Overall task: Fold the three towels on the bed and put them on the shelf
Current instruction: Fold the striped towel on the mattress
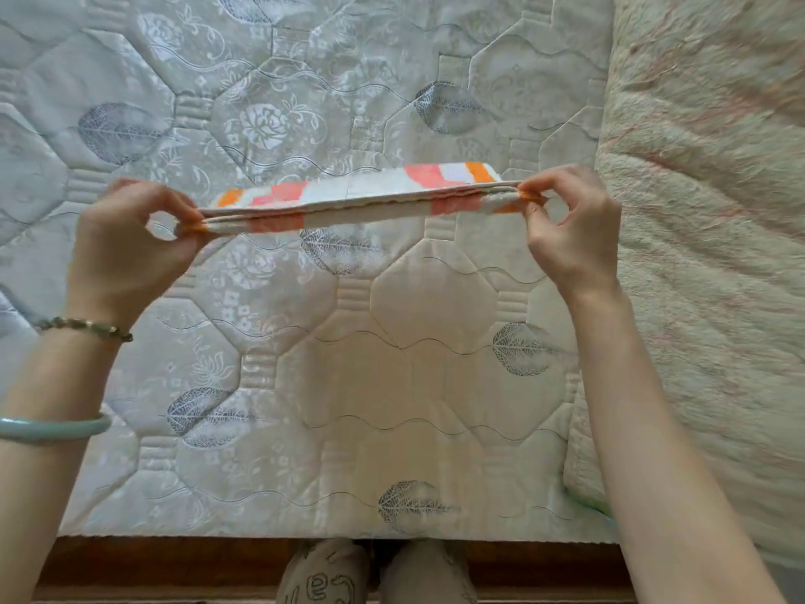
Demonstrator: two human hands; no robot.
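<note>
I see the towel (pixel 357 202) held up over the bed, folded into layers and pulled level between the two hands, its stacked edges facing the camera. It is white with orange and coral stripes. Its far part drops away behind the near edge, and I cannot tell whether that part touches the bed.

The left hand (pixel 130 250) has its grip pinched on the towel's left end, thumb and forefinger closed on the orange corner with the other fingers curled beside them. The right hand (pixel 575 237) pinches the right end the same way, fingertips pressed on the cloth and the remaining fingers bent loosely below.

On the left wrist I see a bead bracelet (pixel 82 326), and further down the forearm a pale green bangle (pixel 52 429).

Beneath the towel lies the quilted mattress (pixel 392 364), pale with leaf and flower prints. A fuzzy cream blanket (pixel 705 255) with faint pink streaks covers the right side of the bed. Along the bottom runs the wooden bed frame (pixel 174 560), with the person's legs (pixel 326 573) just beside it.
</note>
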